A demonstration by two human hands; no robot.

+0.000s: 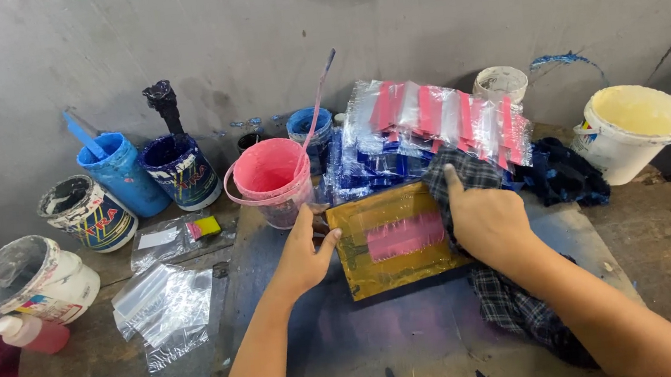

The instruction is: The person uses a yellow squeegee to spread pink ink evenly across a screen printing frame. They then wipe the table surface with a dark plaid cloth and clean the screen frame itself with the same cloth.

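Stained table (418,346): left hand (305,254) steadies frame (395,240); right hand (484,218) presses cloth (475,174).

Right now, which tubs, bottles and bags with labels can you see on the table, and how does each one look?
White tub: far left, round, colourful label.
Grey-rimmed tub: behind it, blue label with yellow stripes.
Dark blue tub: back, same kind of label.
White bucket: far right, yellowish inside, small label at the rim.
Pink bottle: left edge, white cap.
Clear bags: left, flat, plain.
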